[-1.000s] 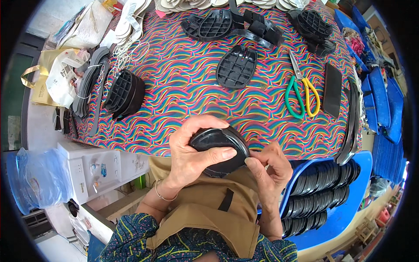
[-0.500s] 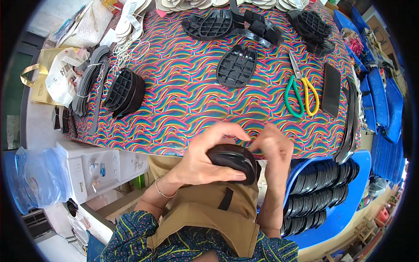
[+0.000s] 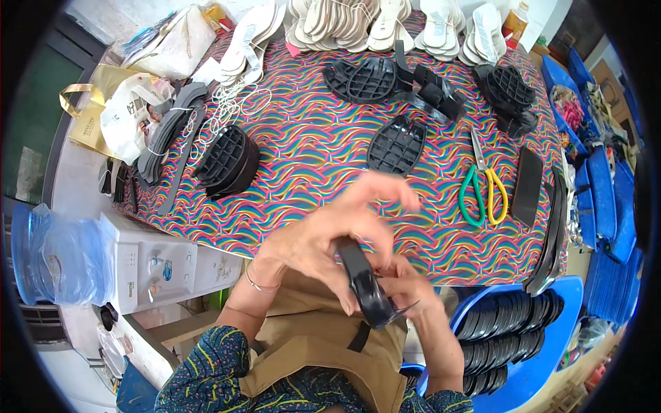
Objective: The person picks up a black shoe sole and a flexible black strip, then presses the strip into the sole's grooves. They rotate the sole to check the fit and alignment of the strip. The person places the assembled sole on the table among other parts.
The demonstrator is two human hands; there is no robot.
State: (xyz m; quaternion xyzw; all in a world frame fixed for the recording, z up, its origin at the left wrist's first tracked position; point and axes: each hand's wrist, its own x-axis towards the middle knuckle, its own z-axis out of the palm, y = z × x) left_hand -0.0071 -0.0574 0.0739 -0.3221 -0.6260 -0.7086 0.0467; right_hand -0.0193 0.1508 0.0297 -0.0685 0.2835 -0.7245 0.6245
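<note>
A glossy black shoe heel (image 3: 363,286) is held above my lap, in front of the table edge. My left hand (image 3: 323,237) grips it from the left, with the thumb on the near side. Its upper fingers are raised and blurred. My right hand (image 3: 412,288) is closed against the heel's right side, its fingers bent inward. A thin dark edge sticks out beside those fingers; I cannot tell whether it belongs to the heel. Beyond my hands, a black sole-shaped piece with a gridded face (image 3: 397,144) lies on the patterned tablecloth (image 3: 303,165).
Scissors (image 3: 483,182) with green and yellow handles lie at right, beside a dark flat slab (image 3: 528,186). A blue bin (image 3: 568,323) holds rows of black pieces. At left stand stacked gridded pieces (image 3: 231,162) and grey strips (image 3: 165,138). Pale insoles (image 3: 330,24) line the back.
The heel has turned from lying sideways to pointing steeply down towards me. My right hand has come down and in to touch its right side. The whole view has shifted, showing more of the back.
</note>
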